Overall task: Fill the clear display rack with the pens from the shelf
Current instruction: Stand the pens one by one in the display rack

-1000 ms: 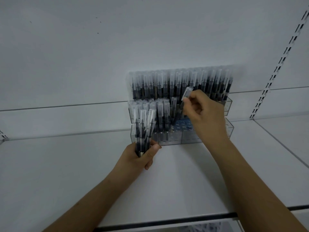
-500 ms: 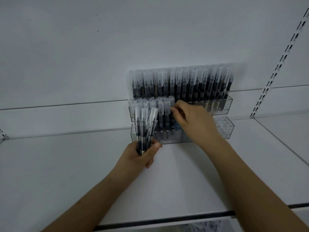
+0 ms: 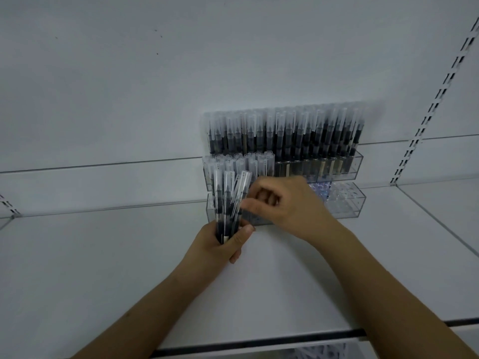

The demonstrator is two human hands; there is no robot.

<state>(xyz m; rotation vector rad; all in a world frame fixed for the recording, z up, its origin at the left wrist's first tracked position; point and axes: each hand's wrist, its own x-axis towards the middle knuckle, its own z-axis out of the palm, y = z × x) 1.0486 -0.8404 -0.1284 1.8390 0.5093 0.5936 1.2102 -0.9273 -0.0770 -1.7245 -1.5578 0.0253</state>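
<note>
Clear rack (image 3: 344, 200) part-filled | left hand (image 3: 223, 244) grips pen bundle (image 3: 229, 203) | right hand (image 3: 287, 206) fingers curled, pinch unclear

My right hand (image 3: 287, 206) no longer holds the single pen it carried a second ago; it leaves the clear rack (image 3: 347, 203) and now reaches left, fingertips (image 3: 246, 204) at the pen bundle (image 3: 229, 200) in my left hand (image 3: 228, 242).

No legible text or labels
</note>
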